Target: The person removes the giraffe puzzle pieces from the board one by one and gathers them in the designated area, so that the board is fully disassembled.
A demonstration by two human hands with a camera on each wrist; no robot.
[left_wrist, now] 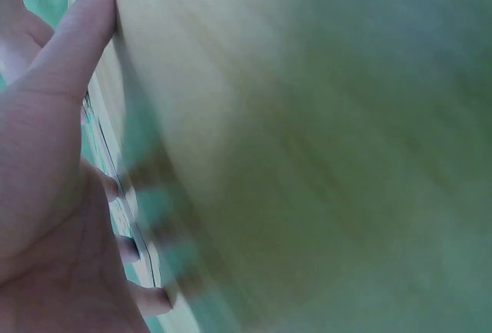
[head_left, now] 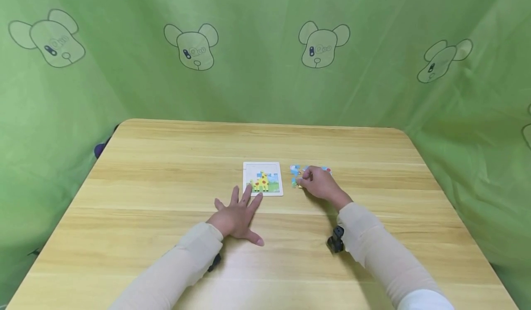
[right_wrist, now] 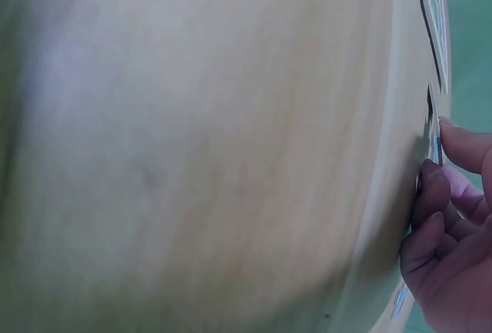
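A small jigsaw board with a white frame (head_left: 281,181) lies on the table, with a yellow giraffe picture (head_left: 262,182) partly filled in along its lower area. Spread wide, my left hand (head_left: 235,217) rests with its fingertips right at the frame's lower left edge. To the right of the board, my right hand (head_left: 322,183) is over loose puzzle pieces (head_left: 294,169). Its thumb and index finger pinch a thin puzzle piece (right_wrist: 439,148) in the right wrist view. The right hand hides part of the loose pieces.
The wooden table (head_left: 145,185) has rounded far corners. A green curtain (head_left: 257,88) with bear-head outlines hangs behind and beside it. Black wrist cameras (head_left: 336,240) sit under both sleeves, close to the tabletop.
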